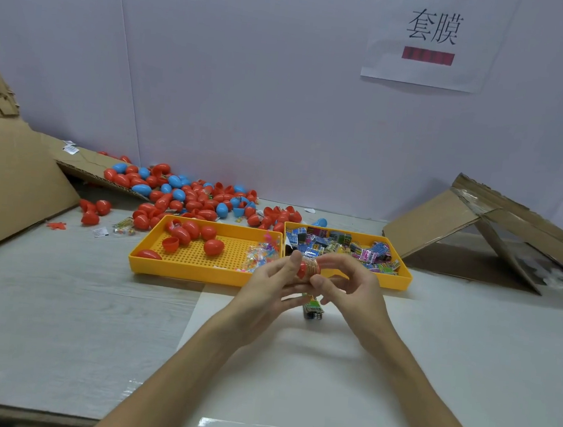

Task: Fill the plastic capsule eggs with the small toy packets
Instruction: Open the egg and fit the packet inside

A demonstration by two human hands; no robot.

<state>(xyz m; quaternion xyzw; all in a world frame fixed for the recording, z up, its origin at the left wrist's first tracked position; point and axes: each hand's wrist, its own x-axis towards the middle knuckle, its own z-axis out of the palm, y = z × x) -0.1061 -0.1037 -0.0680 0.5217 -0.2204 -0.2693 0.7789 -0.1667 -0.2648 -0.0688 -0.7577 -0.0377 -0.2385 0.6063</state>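
— Head view: what did each grip hold?
— The left hand gripped a red capsule egg above the desk's middle. The right hand pinched a toy packet at its mouth.
— And elsewhere?
— Loose eggs lay piled by the far edge. In front of them the left yellow tray held eggs and the right yellow tray held packets.

The egg is glossy red plastic; the packet at its mouth has a gold, foil-like sheen. The heap behind — red and blue — shines likewise. The trays are smooth yellow plastic, the left one's floor perforated. Cardboard is matt brown, rough at torn edges. The table looks matt and wood-grained; the white sheet on it gleams at its near edge.
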